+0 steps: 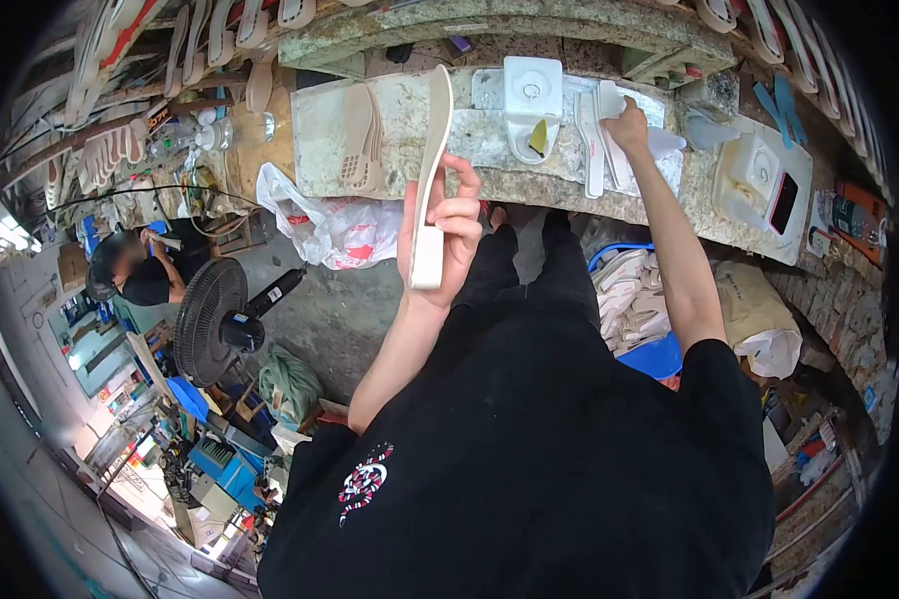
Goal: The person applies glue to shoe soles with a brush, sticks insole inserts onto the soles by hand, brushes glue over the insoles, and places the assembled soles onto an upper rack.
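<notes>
My left hand (448, 235) holds up a beige shoe sole piece (435, 130) with a thick white heel block, its fingers wrapped round the heel end. On the right, my right hand (626, 128) reaches onto the bench, its fingertips at the upper end of white sole strips (609, 140); whether it grips one is hard to tell. Left of the strips stands a white container (532, 90) with a yellow-green piece (538, 137) on its lower part. A fanned stack of beige insoles (364, 140) lies on the left of the bench.
Plastic bags (340, 232) hang at the bench's front edge. A blue basket (651, 354) of sole pieces is below my right arm. A black fan (210, 321) stands left, near another person (145, 270). A phone (783, 204) lies at the right. Racks of soles line the back.
</notes>
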A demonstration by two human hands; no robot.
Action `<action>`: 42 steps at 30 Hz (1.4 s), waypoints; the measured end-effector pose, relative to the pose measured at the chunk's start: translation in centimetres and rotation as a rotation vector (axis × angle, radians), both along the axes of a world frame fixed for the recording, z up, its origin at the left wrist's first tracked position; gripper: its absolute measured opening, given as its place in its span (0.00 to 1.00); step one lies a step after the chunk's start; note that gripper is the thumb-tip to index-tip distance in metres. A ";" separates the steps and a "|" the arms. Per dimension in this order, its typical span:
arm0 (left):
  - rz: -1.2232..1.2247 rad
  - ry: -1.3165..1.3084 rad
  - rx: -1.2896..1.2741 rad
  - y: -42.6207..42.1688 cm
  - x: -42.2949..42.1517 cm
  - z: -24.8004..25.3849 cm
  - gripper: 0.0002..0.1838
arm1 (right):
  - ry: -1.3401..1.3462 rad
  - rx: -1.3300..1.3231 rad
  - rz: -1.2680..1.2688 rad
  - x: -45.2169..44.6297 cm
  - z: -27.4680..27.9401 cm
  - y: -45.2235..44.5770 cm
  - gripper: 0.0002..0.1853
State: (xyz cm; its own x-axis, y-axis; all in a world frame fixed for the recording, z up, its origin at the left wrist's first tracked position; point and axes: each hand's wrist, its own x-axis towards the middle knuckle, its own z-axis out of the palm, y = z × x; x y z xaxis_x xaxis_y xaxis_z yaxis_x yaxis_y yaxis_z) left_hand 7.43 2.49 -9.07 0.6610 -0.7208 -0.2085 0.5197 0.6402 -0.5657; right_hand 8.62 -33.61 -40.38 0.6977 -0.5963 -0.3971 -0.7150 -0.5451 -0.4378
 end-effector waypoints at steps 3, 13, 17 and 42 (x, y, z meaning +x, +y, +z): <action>-0.018 0.032 0.072 1.2 0.5 0.2 0.26 | 0.012 -0.014 0.049 0.0 0.4 0.0 0.45; -0.101 -0.068 0.144 4.8 2.1 0.4 0.36 | -0.892 0.206 0.544 -9.0 32.2 27.8 0.39; -0.134 -0.028 0.076 6.1 2.3 0.5 0.38 | -0.893 0.146 0.549 -8.5 32.2 31.3 0.39; -0.027 -0.100 0.087 8.5 3.0 -1.1 0.26 | -0.478 1.262 -0.766 -13.2 7.4 31.4 0.48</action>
State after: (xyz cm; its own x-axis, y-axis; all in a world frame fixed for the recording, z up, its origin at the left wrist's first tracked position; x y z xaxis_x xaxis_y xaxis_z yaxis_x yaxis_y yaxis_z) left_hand 10.44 11.00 -10.13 0.6625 -0.7204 -0.2052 0.5884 0.6700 -0.4527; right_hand -4.58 -2.19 -33.00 0.5972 -0.3187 -0.7361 -0.3056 0.7581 -0.5761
